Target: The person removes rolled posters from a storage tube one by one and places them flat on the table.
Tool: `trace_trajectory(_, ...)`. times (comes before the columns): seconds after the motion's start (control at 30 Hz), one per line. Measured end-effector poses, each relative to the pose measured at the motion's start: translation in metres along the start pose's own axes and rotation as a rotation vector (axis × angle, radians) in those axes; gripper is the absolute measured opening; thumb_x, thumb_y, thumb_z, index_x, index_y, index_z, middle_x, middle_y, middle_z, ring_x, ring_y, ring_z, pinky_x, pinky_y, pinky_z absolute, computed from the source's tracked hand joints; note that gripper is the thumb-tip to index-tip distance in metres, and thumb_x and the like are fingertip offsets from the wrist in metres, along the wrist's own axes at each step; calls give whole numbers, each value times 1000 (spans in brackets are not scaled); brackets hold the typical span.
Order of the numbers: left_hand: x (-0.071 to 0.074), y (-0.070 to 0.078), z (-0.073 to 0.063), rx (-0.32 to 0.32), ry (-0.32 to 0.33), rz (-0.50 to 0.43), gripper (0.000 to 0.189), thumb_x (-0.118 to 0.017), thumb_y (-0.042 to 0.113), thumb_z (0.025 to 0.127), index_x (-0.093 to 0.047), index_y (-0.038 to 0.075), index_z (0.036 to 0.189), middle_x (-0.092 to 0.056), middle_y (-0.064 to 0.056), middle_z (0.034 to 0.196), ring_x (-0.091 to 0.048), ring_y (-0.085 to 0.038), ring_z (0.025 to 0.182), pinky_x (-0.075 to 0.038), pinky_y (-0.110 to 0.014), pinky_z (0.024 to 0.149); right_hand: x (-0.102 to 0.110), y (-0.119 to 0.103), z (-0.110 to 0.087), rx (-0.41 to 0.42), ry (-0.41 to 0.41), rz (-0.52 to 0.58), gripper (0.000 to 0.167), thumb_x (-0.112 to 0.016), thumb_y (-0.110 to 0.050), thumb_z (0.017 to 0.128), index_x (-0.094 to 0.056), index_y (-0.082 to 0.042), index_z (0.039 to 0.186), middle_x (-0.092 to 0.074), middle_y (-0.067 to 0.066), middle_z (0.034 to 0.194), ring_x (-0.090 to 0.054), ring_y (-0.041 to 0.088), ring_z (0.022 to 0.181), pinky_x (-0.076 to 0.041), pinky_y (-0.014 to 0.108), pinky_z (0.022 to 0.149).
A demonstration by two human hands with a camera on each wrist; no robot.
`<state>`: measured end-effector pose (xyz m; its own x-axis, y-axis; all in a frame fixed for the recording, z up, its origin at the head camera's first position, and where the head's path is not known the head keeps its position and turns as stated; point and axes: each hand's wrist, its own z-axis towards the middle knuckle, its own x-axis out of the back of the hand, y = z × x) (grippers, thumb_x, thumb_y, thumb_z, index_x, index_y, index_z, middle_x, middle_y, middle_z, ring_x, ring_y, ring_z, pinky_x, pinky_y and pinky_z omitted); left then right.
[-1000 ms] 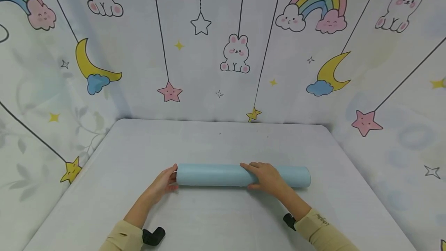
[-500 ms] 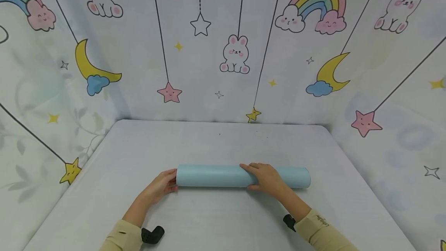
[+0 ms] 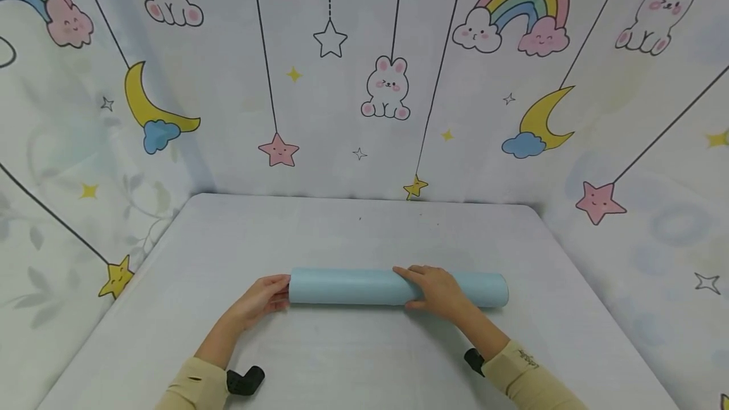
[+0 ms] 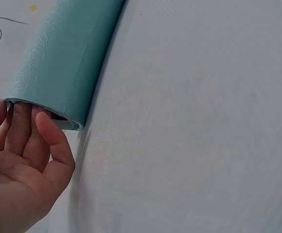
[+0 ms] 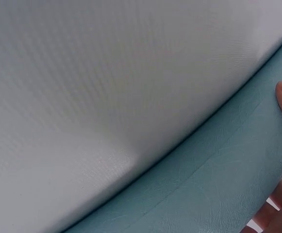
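Steadying seems the step in hand: the blue roll (image 3: 342, 286), lying crosswise on the counter (image 3: 359, 359), is gripped right of its middle by the right hand (image 3: 435, 293) and pinched at its open left end by the left hand (image 3: 259, 300). For unrolling, any loose edge would probably have to be freed.

In the head view, with twelve o'clock at the table's far edge, the left hand (image 3: 257, 304) has shifted slightly toward nine o'clock. Its sleeve (image 3: 193, 386) and black wrist block (image 3: 245, 381) have moved toward ten; its topmost digit sits lower at the blue roll's (image 3: 344, 286) nine-o'clock end.
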<state>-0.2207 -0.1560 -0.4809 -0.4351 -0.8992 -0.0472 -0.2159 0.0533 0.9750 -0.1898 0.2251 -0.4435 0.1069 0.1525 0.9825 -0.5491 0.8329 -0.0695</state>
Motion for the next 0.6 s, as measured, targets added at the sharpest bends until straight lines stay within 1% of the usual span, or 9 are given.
trace_trajectory(0.13,-1,2,0,14,59,40,52,-47,26,96,-41,-15,127,-61,-5,104,-57,-11,89,-47,-28,75,0,0,0,-7,-11,-2,74,-80,-36,67,-50,-16,132,-60,10,114,-58,29,100,-46,47,82)
trace_trajectory(0.2,-2,3,-1,22,78,50,52,-48,26,96,-41,-15,127,-61,-5,103,-58,-11,88,-47,-28,75,1,0,0,-10,-16,-4,74,-79,-36,67,-50,-16,132,-60,10,114,-58,29,101,-46,47,82)
trace_trajectory(0.4,-4,8,-2,30,124,84,52,-51,25,94,-43,-16,125,-62,-1,94,-56,-9,82,-47,-26,72,0,2,-1,-12,-11,-13,74,-80,-37,66,-50,-17,131,-60,9,114,-58,28,101,-46,46,81)
trace_trajectory(0.5,-5,8,-2,41,167,101,50,-55,26,93,-48,-14,122,-62,0,90,-55,-9,78,-46,-25,69,0,2,-1,-9,-11,-9,74,-80,-37,66,-51,-17,131,-60,9,114,-59,29,101,-47,46,81)
trace_trajectory(0.6,-6,8,-2,38,191,116,48,-56,25,92,-51,-14,119,-60,2,83,-53,-9,74,-45,-24,66,0,3,-2,-5,-11,-7,74,-79,-38,66,-51,-17,131,-60,9,115,-59,28,101,-47,45,80)
